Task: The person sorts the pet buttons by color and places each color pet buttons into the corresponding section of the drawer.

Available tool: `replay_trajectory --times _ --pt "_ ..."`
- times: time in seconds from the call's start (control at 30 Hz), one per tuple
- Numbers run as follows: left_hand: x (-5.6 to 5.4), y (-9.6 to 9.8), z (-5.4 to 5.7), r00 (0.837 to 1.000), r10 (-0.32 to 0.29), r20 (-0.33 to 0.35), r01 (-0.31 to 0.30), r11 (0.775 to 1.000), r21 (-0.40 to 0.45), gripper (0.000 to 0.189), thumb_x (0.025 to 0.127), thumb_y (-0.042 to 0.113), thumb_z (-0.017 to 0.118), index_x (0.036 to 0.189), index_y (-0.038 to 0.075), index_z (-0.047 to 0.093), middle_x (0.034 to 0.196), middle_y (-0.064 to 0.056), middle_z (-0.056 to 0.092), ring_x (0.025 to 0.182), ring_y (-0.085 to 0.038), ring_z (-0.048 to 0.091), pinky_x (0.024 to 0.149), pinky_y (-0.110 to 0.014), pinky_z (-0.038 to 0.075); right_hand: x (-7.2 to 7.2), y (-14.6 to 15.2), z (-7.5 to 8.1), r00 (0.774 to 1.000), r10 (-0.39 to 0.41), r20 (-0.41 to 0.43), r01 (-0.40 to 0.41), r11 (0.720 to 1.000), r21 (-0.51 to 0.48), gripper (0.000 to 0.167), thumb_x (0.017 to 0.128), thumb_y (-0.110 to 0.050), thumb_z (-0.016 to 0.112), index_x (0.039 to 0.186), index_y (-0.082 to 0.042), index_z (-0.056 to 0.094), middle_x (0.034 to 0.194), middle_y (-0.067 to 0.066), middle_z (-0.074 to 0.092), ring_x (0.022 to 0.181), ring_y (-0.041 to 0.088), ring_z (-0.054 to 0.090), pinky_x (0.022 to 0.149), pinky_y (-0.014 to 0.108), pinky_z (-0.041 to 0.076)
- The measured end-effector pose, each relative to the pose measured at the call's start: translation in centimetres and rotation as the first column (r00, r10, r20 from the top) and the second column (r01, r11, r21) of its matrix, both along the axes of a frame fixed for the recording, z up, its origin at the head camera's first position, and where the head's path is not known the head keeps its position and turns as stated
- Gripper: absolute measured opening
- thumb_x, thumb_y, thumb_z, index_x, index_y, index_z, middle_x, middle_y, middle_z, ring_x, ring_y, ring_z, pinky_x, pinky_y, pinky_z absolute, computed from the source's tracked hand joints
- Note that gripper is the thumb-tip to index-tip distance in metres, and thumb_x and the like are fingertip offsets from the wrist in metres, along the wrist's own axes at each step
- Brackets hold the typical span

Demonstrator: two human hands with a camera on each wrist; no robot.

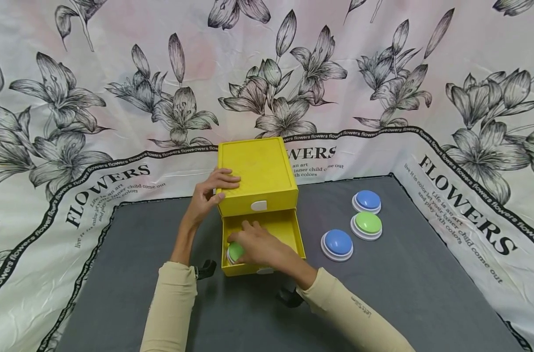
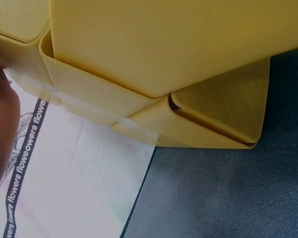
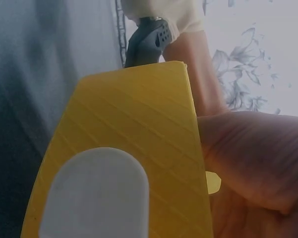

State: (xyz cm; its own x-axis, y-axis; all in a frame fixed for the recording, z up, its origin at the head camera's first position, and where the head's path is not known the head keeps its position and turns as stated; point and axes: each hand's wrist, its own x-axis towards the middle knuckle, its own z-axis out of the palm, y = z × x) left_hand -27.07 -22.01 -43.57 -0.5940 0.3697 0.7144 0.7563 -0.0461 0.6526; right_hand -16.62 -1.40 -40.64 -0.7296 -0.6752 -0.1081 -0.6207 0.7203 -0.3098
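A yellow two-drawer box [image 1: 258, 166] stands against the back cloth, its lower drawer [image 1: 288, 230] pulled out and its upper drawer closed. The fingers of my left hand [image 1: 207, 192] lie on the left edge of the box's top, with the thumb near the front corner. My right hand [image 1: 264, 247] reaches down into the open drawer and grips a green push button [image 1: 235, 251] with a white base, in the drawer's front left corner. The hand partly covers this button. In the right wrist view the drawer front with its white pull tab [image 3: 96, 193] fills the middle.
To the right of the box, on the grey tabletop [image 1: 381, 283], sit a front blue button [image 1: 338, 242], a green button [image 1: 368, 222] and a back blue button [image 1: 367, 200], all with white bases. Flower-printed cloth [image 1: 183, 107] rises behind and at both sides.
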Motion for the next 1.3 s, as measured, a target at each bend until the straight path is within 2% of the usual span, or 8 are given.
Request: replay_trajectory --times 0.2,0.43,0.63,0.77,0.9,1.03,1.17,1.3 --pt "0.0 0.1 -0.1 1.0 0.0 -0.001 0.0 1.0 0.003 0.049 0.103 0.033 0.063 0.114 -0.014 0.073 0.128 0.01 0.075 0.14 -0.019 0.051 0.138 -0.051 0.008 -0.1 0.1 -0.2 1.0 0.002 0.023 -0.002 1.0 -0.004 0.05 0.091 -0.042 0.08 0.136 -0.022 0.071 0.122 0.008 0.063 0.104 0.024 0.054 0.087 0.033 0.051" --pt "0.0 0.0 -0.1 1.0 0.024 0.002 -0.024 1.0 -0.012 0.052 0.104 0.038 0.063 0.115 -0.011 0.074 0.129 0.011 0.075 0.14 -0.018 0.051 0.138 -0.05 0.008 0.5 2.1 1.1 0.995 -0.035 0.089 0.045 0.993 -0.113 0.052 0.103 -0.043 0.064 0.148 -0.019 0.061 0.133 0.012 0.06 0.11 0.025 0.057 0.098 0.041 0.055" --pt "-0.1 -0.2 -0.2 0.999 0.032 0.011 -0.032 0.999 -0.007 0.053 0.104 0.04 0.063 0.114 -0.011 0.074 0.128 0.011 0.075 0.14 -0.019 0.051 0.138 -0.049 0.008 0.4 6.0 3.3 0.992 -0.026 0.122 0.06 0.957 -0.284 0.045 0.104 -0.035 0.064 0.141 -0.009 0.065 0.134 0.012 0.068 0.111 0.026 0.067 0.097 0.043 0.06" --pt "-0.1 -0.2 0.0 1.0 0.018 0.015 -0.018 1.0 -0.008 0.053 0.103 0.039 0.063 0.115 -0.012 0.074 0.129 0.011 0.075 0.14 -0.02 0.051 0.138 -0.049 0.008 0.0 9.7 4.4 0.99 -0.11 0.091 0.136 0.92 -0.367 0.036 0.104 -0.029 0.065 0.132 -0.006 0.07 0.122 0.01 0.075 0.101 0.023 0.072 0.088 0.04 0.064" --pt "-0.2 -0.1 0.0 1.0 0.022 0.005 -0.022 1.0 -0.005 0.056 0.103 0.042 0.064 0.115 -0.011 0.074 0.129 0.01 0.075 0.14 -0.019 0.051 0.138 -0.049 0.008 -0.8 13.6 5.1 0.95 -0.29 0.114 0.312 0.883 -0.35 0.04 0.105 -0.031 0.064 0.135 -0.006 0.067 0.121 0.013 0.074 0.104 0.027 0.071 0.088 0.045 0.064" --pt "-0.2 -0.2 0.0 1.0 0.028 -0.012 -0.028 1.0 0.001 0.059 0.102 0.046 0.063 0.114 -0.011 0.074 0.129 0.01 0.075 0.14 -0.02 0.052 0.138 -0.05 0.008 -2.5 16.9 4.8 0.898 -0.427 0.106 0.439 0.86 -0.26 0.048 0.106 -0.035 0.061 0.144 -0.006 0.06 0.14 0.023 0.063 0.124 0.041 0.063 0.1 0.059 0.058" --pt "-0.3 -0.1 0.0 1.0 0.019 -0.014 -0.019 1.0 -0.003 0.058 0.103 0.044 0.063 0.114 -0.011 0.074 0.129 0.01 0.075 0.14 -0.02 0.051 0.138 -0.05 0.008 -4.6 19.6 3.0 0.865 -0.495 0.087 0.502 0.851 -0.156 0.053 0.106 -0.032 0.061 0.149 -0.002 0.054 0.148 0.032 0.053 0.142 0.053 0.044 0.111 0.07 0.046" --pt "-0.3 0.1 0.0 1.0 0.007 -0.011 -0.007 1.0 -0.004 0.056 0.103 0.041 0.063 0.114 -0.012 0.073 0.129 0.01 0.075 0.14 -0.02 0.051 0.138 -0.051 0.008 -6.3 21.9 0.2 0.836 -0.544 0.071 0.548 0.834 -0.061 0.057 0.102 -0.026 0.065 0.15 0.003 0.051 0.147 0.037 0.05 0.142 0.061 0.038 0.111 0.078 0.04"
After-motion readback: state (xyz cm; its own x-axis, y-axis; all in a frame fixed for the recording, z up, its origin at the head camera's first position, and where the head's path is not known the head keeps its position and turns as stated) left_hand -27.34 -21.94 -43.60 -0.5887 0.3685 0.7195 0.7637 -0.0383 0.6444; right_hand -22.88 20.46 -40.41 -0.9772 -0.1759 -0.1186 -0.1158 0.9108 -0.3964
